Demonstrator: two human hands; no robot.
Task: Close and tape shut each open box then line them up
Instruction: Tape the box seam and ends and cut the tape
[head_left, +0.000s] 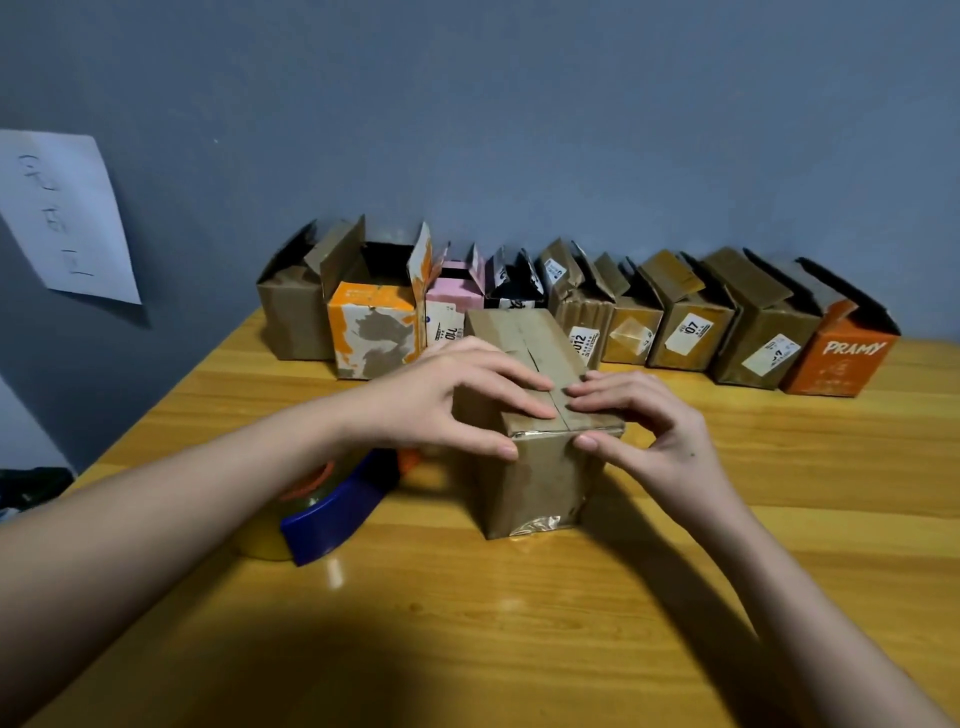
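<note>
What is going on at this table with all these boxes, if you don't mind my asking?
A person is closing a brown cardboard box at the middle of the wooden table. The left hand and right hand press its top flaps down flat, fingers meeting at the seam. A blue tape dispenser lies just left of the box, not in use. Behind, a row of boxes along the wall stands with flaps open, not yet sealed.

- Table (727, 493): wood, yellow-orange grain, glossy varnish w/ reflections.
- Front box (540, 467): brown cardboard, matt, scuffed; shiny clear tape at btm edge.
- Back-row boxes (675, 332): cardboard, some w/ glossy tape patches, paper labels.
- Tape dispenser (332, 514): smooth blue plastic.
- Wall (519, 130): matt grey-blue.
- Sheet (67, 218): white paper.
</note>
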